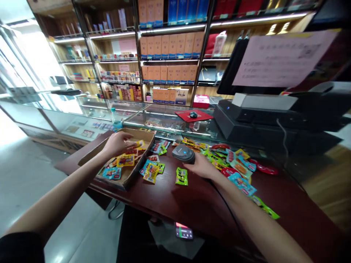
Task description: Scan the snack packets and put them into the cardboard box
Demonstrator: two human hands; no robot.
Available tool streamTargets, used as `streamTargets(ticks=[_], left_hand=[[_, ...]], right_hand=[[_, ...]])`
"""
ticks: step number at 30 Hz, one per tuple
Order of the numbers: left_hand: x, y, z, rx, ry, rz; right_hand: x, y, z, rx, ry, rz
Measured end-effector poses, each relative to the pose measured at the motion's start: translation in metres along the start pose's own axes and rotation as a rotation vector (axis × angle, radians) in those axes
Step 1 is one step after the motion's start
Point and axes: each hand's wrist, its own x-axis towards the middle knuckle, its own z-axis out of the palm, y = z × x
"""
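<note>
My right hand (201,166) is wrapped round a dark barcode scanner (183,153), its cable running down along my forearm. Just below the scanner, a green snack packet (181,176) lies on the dark red table. My left hand (117,142) is over the shallow cardboard box (128,182), with a small yellow snack packet (139,143) pinched at its fingertips. Inside the box are more packets, among them a yellow packet (125,160) and a blue packet (112,173). Between box and scanner sits a small group of packets, with a yellow one (150,172) in front.
Many loose packets (242,182) are heaped right of the scanner. Behind the table runs a glass counter (167,113) with a bottle (116,122), a mouse (193,114) on a red mat, and a paper-covered monitor (230,69). A lit phone (183,231) is below the table edge.
</note>
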Motion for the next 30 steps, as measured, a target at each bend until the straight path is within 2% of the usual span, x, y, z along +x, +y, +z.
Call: streamTargets(ticks=[2,5,7,10,14,17,19,23,25,27,30], left_hand=[[-0.004,-0.003,-0.002,0.008,0.046,-0.003],[-0.007,0.018,0.016,-0.028,0.021,0.040],[-0.008,0.043,0.039,-0.054,-0.068,0.101],[-0.010,0.079,0.080,-0.077,-0.307,0.215],[-0.017,0.113,0.131,-0.027,-0.549,0.231],[-0.027,0.129,0.157,0.117,-0.644,0.206],[-0.035,0.139,0.168,0.178,-0.653,0.215],[-0.045,0.148,0.179,0.115,-0.606,0.309],[-0.043,0.144,0.182,0.034,-0.612,0.283],[-0.034,0.135,0.182,-0.095,-0.646,0.167],[-0.013,0.117,0.177,-0.440,-0.720,-0.096]], right_hand=[[0.008,0.005,0.006,0.031,-0.024,-0.036],[0.011,0.013,0.010,0.066,-0.031,-0.043],[0.009,0.019,0.008,0.080,-0.039,-0.034],[0.002,0.028,-0.001,0.090,-0.043,-0.008],[-0.009,0.038,-0.013,0.061,-0.019,0.042],[-0.013,0.042,-0.020,0.042,-0.036,0.072],[-0.014,0.044,-0.024,0.045,-0.050,0.089],[-0.016,0.047,-0.030,0.064,-0.080,0.083],[-0.017,0.047,-0.033,0.065,-0.079,0.083],[-0.018,0.048,-0.033,0.065,-0.084,0.084],[-0.019,0.048,-0.030,0.056,-0.091,0.090]])
